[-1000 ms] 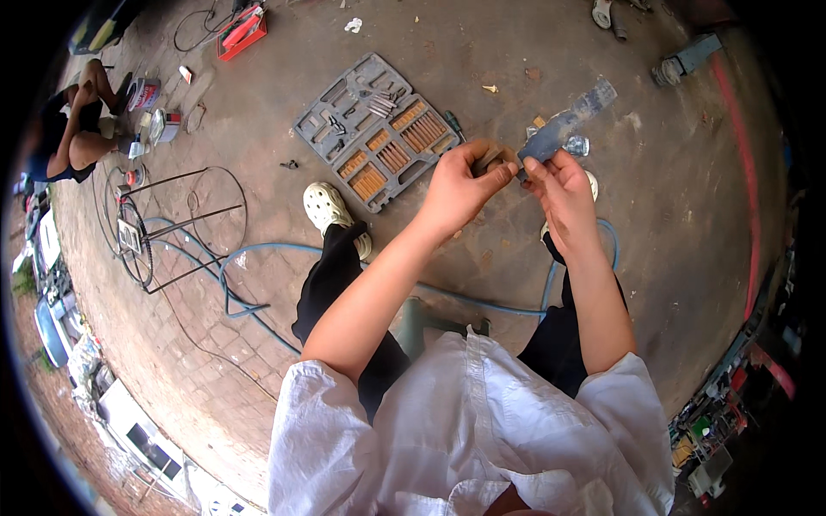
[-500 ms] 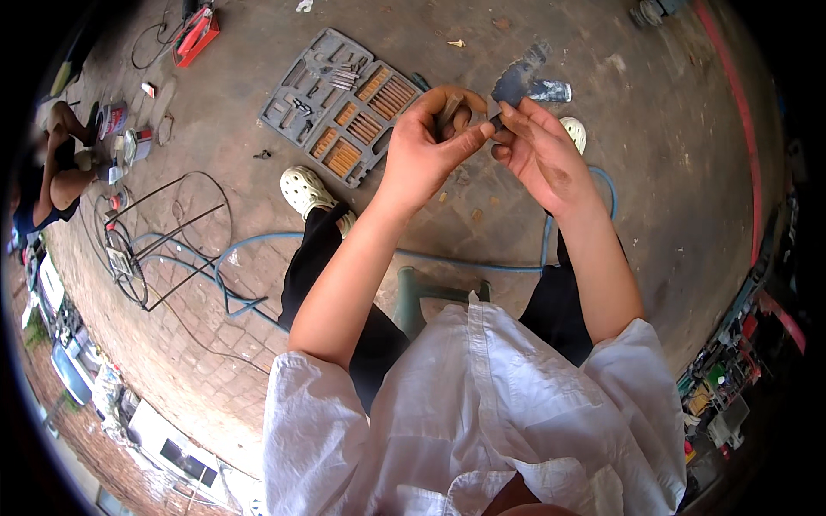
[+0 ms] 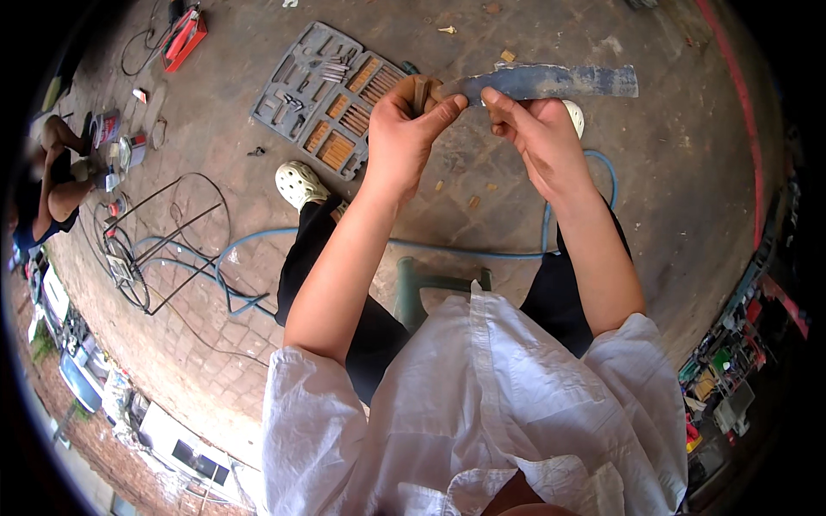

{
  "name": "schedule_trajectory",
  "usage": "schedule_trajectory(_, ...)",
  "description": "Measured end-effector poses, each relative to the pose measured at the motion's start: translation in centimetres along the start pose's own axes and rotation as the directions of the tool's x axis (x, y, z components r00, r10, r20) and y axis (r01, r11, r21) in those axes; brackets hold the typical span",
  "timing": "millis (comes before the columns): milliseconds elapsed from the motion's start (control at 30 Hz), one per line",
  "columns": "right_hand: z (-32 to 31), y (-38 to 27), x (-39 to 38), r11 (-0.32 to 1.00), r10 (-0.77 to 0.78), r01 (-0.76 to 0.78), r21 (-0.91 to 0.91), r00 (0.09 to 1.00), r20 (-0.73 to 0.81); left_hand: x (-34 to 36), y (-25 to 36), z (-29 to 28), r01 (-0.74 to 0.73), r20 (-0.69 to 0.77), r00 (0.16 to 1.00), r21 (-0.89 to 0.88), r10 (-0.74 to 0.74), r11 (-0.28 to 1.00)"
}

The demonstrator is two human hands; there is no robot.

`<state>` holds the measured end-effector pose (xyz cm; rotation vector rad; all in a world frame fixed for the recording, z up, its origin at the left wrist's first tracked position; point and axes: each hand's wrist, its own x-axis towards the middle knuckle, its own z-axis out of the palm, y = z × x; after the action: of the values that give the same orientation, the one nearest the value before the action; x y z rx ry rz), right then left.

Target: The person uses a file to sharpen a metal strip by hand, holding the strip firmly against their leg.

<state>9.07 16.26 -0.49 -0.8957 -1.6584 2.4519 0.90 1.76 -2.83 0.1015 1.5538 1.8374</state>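
A long, worn, dark grey-blue flexible strip [image 3: 559, 82] stretches sideways in front of me, its free end reaching past my right hand. At its left end, my left hand [image 3: 406, 129] is closed, thumb pinching near the strip. A small brown bar-like piece [image 3: 421, 95] stands up among the left fingers; its kind is unclear. My right hand [image 3: 538, 138] pinches the strip's lower edge with the thumb on top, the other fingers curled beneath. Left of my hands, an open grey tool case [image 3: 297, 129] lies on the floor, with rows of copper-coloured bits and several silvery ones.
A blue hose [image 3: 465, 253] crosses the floor between my feet. At left are a black wire frame [image 3: 185, 228], paint cans [image 3: 129, 150] and a seated person [image 3: 56, 185]. A red tray [image 3: 185, 41] lies far left; clutter [image 3: 723, 378] lines the right.
The strip, bunched and partly hanging beyond my hands before, is now spread out to the right. Both hands have shifted slightly left, and the view has turned a little.
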Motion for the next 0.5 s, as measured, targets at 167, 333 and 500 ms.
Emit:
schedule_trajectory(167,-0.5,0.3,0.5,0.993,0.072,-0.068,0.092,0.997,-0.04,0.1,0.1,-0.4,0.037,0.119,0.993,-0.159,-0.018,0.987)
schedule_trajectory(333,0.0,0.2,0.3,0.997,0.045,-0.037,0.064,0.99,-0.13,-0.5,-0.1,-0.8,-0.006,0.135,0.99,-0.207,0.035,0.978)
schedule_trajectory(500,0.2,-1.0,0.3,0.979,-0.114,0.124,0.159,0.991,-0.068,-0.4,0.1,-1.7,-0.074,0.264,0.951,-0.308,0.16,0.948)
